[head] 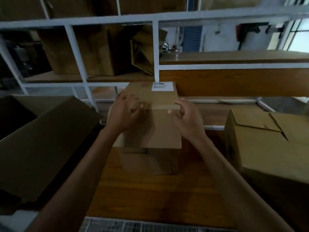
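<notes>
A small brown cardboard box stands on the wooden table in the middle of the view. Its far top flap carries a white label and lies folded over the near flap. My left hand rests on the box's top left part, fingers loosely curled over the flap seam. My right hand hovers at the top right corner with fingers curled, thumb near the flap edge; whether it touches the cardboard is unclear.
A large open carton sits to the left. A closed carton with folded flaps stands to the right. Behind the table rises a white metal rack holding more cartons and wooden shelves.
</notes>
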### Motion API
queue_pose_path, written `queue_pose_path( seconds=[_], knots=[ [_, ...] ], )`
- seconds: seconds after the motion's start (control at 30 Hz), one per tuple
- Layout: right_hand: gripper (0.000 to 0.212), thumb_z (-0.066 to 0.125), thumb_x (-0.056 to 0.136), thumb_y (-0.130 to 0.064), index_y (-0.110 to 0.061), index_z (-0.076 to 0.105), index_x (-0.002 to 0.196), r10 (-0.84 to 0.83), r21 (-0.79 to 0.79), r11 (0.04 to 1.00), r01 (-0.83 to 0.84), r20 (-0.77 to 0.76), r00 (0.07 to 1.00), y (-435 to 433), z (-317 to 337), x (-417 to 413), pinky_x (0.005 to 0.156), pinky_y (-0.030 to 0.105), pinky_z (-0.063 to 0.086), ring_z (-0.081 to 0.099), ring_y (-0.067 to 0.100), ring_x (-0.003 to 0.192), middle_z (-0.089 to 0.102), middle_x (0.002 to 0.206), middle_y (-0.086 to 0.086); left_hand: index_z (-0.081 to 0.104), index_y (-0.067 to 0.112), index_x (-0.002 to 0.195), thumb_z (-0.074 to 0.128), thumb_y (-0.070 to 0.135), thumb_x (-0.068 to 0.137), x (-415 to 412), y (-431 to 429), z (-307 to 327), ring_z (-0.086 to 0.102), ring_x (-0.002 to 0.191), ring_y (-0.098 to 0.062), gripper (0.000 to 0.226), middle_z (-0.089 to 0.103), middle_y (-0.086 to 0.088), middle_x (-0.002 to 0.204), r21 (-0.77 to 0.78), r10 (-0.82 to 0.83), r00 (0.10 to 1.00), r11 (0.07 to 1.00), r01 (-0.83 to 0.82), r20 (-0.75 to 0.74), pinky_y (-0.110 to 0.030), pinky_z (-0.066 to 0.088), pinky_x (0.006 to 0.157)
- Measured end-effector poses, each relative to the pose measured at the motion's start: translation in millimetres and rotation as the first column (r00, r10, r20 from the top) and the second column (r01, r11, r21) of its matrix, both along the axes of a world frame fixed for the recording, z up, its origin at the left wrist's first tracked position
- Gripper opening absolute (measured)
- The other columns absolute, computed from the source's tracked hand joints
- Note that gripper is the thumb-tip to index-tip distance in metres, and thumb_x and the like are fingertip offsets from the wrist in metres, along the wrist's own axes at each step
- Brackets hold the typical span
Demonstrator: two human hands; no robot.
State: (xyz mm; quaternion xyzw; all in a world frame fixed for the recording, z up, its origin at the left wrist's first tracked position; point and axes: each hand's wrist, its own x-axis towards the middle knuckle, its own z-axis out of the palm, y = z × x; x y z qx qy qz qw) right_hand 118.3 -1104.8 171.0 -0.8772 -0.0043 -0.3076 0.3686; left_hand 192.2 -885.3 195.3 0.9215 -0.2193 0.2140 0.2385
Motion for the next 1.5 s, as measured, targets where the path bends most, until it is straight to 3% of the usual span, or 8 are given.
queue_pose_path(
  seconds=[0.13, 0.27, 0.5, 0.77, 1.0, 1.23, 1.37, 1.5],
  knots=[
    [0.045, 0.06, 0.093, -0.042, -0.023, 0.054, 0.133, 0.01, -0.016, 1.0, -0.012, -0.121, 0.993, -18, 17, 40, 0.107, 0.035, 0.035, 0.044, 0.018, 0.131, 0.049, 0.142, -0.001, 0.06, 0.024, 0.111, 0.047, 0.054, 0.093, 43, -1, 16, 0.052, 0.12, -0.027, 0.037, 0.059, -0.004, 0.123, 0.143, 0.166, 0.971, 0.98, -0.142, -0.172, -0.053, 0.043, 0.102],
    [0.055, 0.058, 0.087, -0.051, -0.033, 0.051, 0.138, 0.272, 0.347, 0.925, -0.157, -0.315, 0.909, -24, 8, 65, 0.105, 0.05, 0.043, 0.048, 0.019, 0.127, 0.048, 0.144, -0.002, 0.047, 0.021, 0.134, 0.039, 0.063, 0.093, 63, -2, 13, 0.057, 0.114, -0.031, 0.06, 0.055, -0.011, 0.133, 0.214, 0.393, 0.865, 0.916, -0.338, -0.314, -0.046, 0.045, 0.088],
    [0.042, 0.063, 0.09, -0.041, -0.033, 0.06, 0.131, 0.154, 0.564, 0.824, -0.056, -0.128, 0.98, -5, -14, 66, 0.103, 0.04, 0.047, 0.051, 0.012, 0.124, 0.055, 0.138, -0.006, 0.052, 0.023, 0.131, 0.032, 0.069, 0.092, 63, 7, 17, 0.055, 0.115, -0.027, 0.063, 0.058, -0.007, 0.131, 0.286, 0.371, 0.877, 0.914, -0.287, -0.305, -0.048, 0.041, 0.095],
    [0.033, 0.059, 0.096, -0.034, -0.028, 0.066, 0.127, 0.237, 0.275, 0.948, -0.159, -0.279, 0.93, -38, 18, 38, 0.089, 0.025, 0.037, 0.051, 0.007, 0.116, 0.058, 0.129, -0.008, 0.054, 0.025, 0.084, 0.053, 0.059, 0.09, 14, 20, 33, 0.058, 0.08, -0.015, 0.035, 0.059, 0.002, 0.086, 0.261, 0.273, 0.93, 0.943, -0.208, -0.246, -0.038, 0.049, 0.078],
    [0.034, 0.051, 0.088, -0.058, -0.03, 0.06, 0.105, -0.273, -0.341, 0.928, 0.152, -0.342, 0.899, 41, 27, 31, 0.088, 0.046, 0.048, 0.059, 0.017, 0.09, 0.064, 0.103, -0.003, 0.045, 0.029, 0.07, 0.058, 0.05, 0.092, 17, 39, 38, 0.062, 0.067, -0.01, 0.033, 0.056, 0.008, 0.069, 0.312, 0.146, 0.989, 0.941, -0.135, -0.013, -0.034, 0.056, 0.072],
    [0.071, 0.036, 0.087, -0.076, -0.029, 0.047, 0.139, -0.179, -0.517, 0.856, 0.014, -0.27, 0.946, 154, 15, -18, 0.116, 0.061, 0.006, 0.033, 0.027, 0.14, 0.041, 0.151, 0.003, 0.058, 0.029, 0.129, 0.035, 0.064, 0.094, 131, 90, 6, 0.049, 0.124, -0.031, 0.055, 0.056, -0.009, 0.136, 0.237, 0.076, 0.951, 0.972, -0.003, -0.299, -0.048, 0.038, 0.107],
    [0.064, 0.043, 0.09, -0.066, -0.033, 0.042, 0.145, -0.112, -0.433, 0.901, 0.001, -0.231, 0.967, 140, 4, -14, 0.12, 0.053, 0.004, 0.023, 0.02, 0.145, 0.037, 0.156, -0.004, 0.049, 0.037, 0.139, 0.008, 0.092, 0.075, 196, 99, -18, 0.036, 0.137, -0.033, 0.094, 0.043, -0.004, 0.151, 0.315, 0.064, 0.957, 0.948, 0.03, -0.284, -0.056, 0.021, 0.115],
    [0.056, 0.043, 0.091, -0.062, -0.036, 0.05, 0.14, -0.082, -0.433, 0.901, 0.004, -0.161, 0.983, 116, 1, -20, 0.116, 0.045, 0.011, 0.033, 0.014, 0.14, 0.046, 0.15, -0.009, 0.042, 0.03, 0.145, 0.026, 0.074, 0.091, 144, 92, 7, 0.031, 0.138, -0.04, 0.071, 0.037, -0.012, 0.152, 0.303, 0.131, 0.957, 0.952, -0.048, -0.26, -0.06, 0.021, 0.114]
  ],
)
